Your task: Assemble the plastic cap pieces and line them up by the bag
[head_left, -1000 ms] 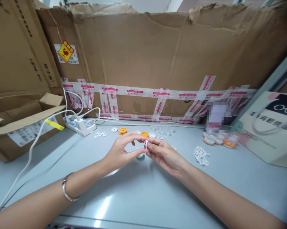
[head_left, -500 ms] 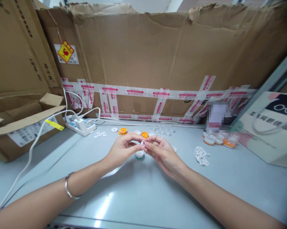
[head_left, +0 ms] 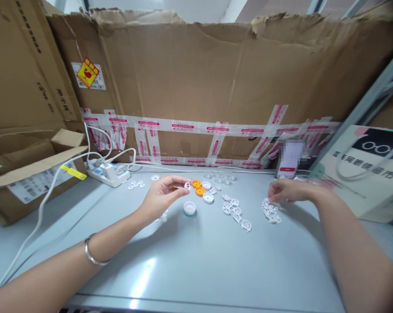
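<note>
My left hand pinches a small white perforated plastic piece between thumb and fingertips, above the table. Just below and right of it stands a round white cap with a green base. Far to the right, my right hand reaches down with fingers closed together onto a pile of flat white perforated pieces; what lies between its fingertips is hidden. More such white perforated pieces lie loose between the hands. Orange rings and a white ring sit near my left fingertips.
Clear plastic parts stand at the back. Small white discs lie near a power strip with cables. An open carton is at left, a phone and paper bag at right. A large cardboard box walls the back.
My hands have parted. The right hand has moved right to the pile of white perforated pieces, while the left keeps the small white piece and has shifted slightly left.
</note>
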{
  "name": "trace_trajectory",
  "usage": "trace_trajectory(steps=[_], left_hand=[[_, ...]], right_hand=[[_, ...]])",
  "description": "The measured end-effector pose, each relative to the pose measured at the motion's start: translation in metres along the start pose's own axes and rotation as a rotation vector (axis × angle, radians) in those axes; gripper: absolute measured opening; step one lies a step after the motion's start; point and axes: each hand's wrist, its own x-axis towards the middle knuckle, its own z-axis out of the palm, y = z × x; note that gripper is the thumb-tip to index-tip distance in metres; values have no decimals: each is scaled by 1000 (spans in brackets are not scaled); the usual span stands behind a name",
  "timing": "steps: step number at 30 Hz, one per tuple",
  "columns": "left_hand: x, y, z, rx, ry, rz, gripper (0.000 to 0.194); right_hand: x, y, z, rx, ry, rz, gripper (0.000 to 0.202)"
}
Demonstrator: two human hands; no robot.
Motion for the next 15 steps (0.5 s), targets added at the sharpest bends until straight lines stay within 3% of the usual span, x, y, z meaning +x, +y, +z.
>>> trace_trajectory(steps=[4,15], left_hand=[[0,1,0,13,-6,6,22],[1,2,-1,18,-1,-22,22]], right_hand=[[12,-2,11,20,-233,47,20],[20,-12,20,15,-153,-32,25]])
